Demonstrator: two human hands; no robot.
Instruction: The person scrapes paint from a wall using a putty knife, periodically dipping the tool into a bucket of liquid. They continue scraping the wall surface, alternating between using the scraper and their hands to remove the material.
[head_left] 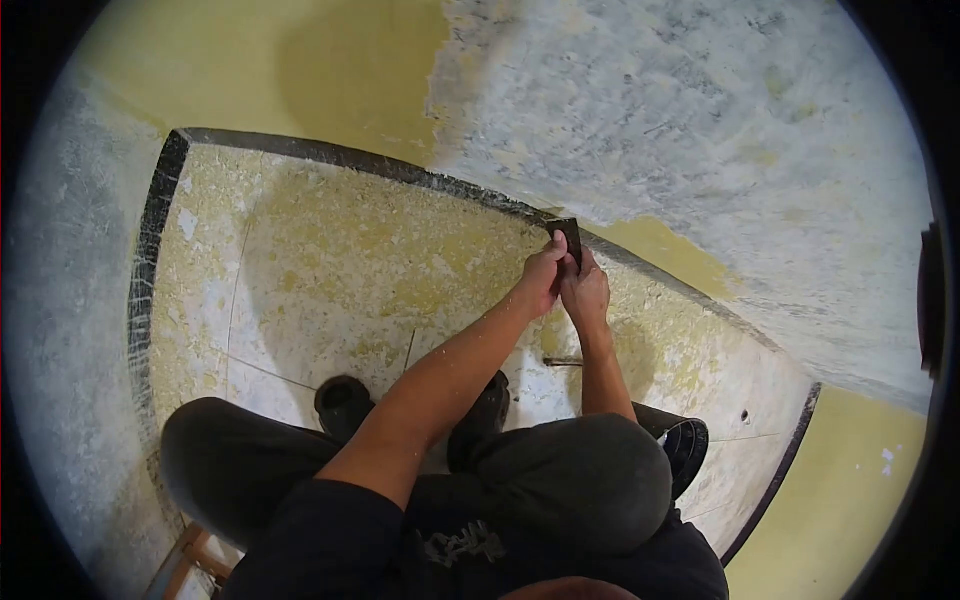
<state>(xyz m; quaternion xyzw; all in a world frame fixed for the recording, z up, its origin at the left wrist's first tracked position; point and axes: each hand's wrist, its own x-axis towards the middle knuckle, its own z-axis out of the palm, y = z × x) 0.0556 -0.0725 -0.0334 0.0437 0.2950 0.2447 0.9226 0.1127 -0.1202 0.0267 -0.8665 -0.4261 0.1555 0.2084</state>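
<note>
A dark flat scraper [570,238] has its wide end against the bottom of the wall [660,130], at the dark skirting strip [480,193]. My left hand [541,280] is closed around it, thumb lying along its face. Pressed close beside it, my right hand [588,297] also grips the scraper from the right. The handle is mostly hidden by my fingers. Just right of the blade, a yellow paint patch [665,250] remains on the wall; around it the surface is bare and greyish white.
Paint flakes [400,250] litter the tiled floor [275,345]. A thin dark rod-like object [563,362] lies near my right forearm. A dark cylindrical container [687,445] stands beside my right knee. Part of a wooden stool [195,555] shows at lower left. Yellow paint covers the upper-left wall [250,70].
</note>
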